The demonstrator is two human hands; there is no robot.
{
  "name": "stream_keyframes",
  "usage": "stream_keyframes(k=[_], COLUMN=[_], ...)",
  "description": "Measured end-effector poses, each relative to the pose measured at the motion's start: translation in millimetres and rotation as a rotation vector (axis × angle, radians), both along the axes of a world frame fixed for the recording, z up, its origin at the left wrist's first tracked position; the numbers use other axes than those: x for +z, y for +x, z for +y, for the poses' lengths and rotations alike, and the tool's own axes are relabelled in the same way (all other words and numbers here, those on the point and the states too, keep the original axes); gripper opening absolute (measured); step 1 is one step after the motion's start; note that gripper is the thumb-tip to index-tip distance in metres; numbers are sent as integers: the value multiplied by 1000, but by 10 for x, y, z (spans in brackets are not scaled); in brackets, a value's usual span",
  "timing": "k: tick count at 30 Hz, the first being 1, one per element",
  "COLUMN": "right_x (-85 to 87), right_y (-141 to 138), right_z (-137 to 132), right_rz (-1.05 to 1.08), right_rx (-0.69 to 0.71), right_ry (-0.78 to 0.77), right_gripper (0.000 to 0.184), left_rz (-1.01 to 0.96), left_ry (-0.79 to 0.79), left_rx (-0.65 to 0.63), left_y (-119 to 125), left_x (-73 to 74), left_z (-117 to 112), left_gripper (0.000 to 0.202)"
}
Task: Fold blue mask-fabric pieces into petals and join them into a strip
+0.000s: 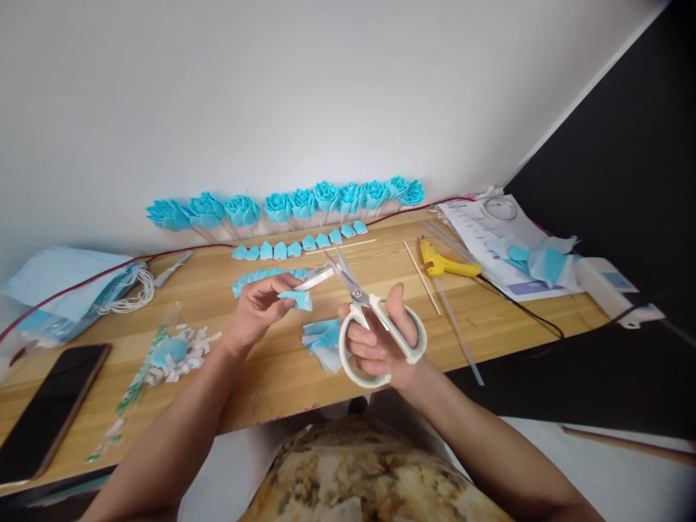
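My left hand (259,308) is closed, pinching a small folded blue petal (298,299) and a narrow white strip (316,278) that sticks out to the right. In my right hand (380,344) are scissors (357,293) with cream-coloured handles, thumb and fingers through the loops. Their blades stand slightly apart, close to the strip's outer end. Below them on the table lie blue and white fabric pieces (323,342). Just behind my left hand runs a row of folded blue petals (251,281), partly hidden by it. Another row of blue petals (280,251) lies farther back.
Blue flowers on sticks (326,197) lean along the wall. A yellow glue gun (446,267) and thin sticks (421,278) lie right. Left are a phone (51,409), white scraps (182,355), a plastic sleeve (133,395) and blue sheets (70,286). Papers (522,275) lie far right.
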State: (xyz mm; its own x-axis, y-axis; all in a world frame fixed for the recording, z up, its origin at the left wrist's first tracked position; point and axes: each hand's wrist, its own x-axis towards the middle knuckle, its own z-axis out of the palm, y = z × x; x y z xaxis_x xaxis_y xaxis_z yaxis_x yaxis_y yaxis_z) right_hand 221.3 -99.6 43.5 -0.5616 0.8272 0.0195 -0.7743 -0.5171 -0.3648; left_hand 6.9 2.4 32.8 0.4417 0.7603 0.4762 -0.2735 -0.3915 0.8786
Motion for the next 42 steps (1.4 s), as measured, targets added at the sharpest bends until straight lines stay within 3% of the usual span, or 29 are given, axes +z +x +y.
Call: stream_keyframes(k=[18,23,27,29,30,33,36,39,42], right_x=[-32,-27,217,326,354,317,185,78,21], right_y=[-16,-158,47,307,449,794,919,886,843], right_z=[19,-22,-43,-35,-28,-4,12,22,56], right_rz=[-66,-320,-668,-827,-918,-1115,-998,-798,-758], right_rx=[-32,-23,-120,-333,-409,-489,-442,-453,-440], right_ry=[72,251,390,347,337,230,33,-1,-32], right_gripper=[59,67,47,44,51,51,42,34,22], left_rz=[62,187,177,120,90,29,7,15,21], left_ry=[-50,-49,-88,-131,-153,-223,-265,-282,-311], left_rx=[68,66,121,150,170,229,252,246,233], left_y=[20,85,62,34,24,21,42,60,75], left_x=[35,67,88,71,56,-2,-45,-70,-89], left_z=[-9,-53,-27,15,38,90,110,116,122], left_gripper=[23,24,25,25,25,29,32,31,30])
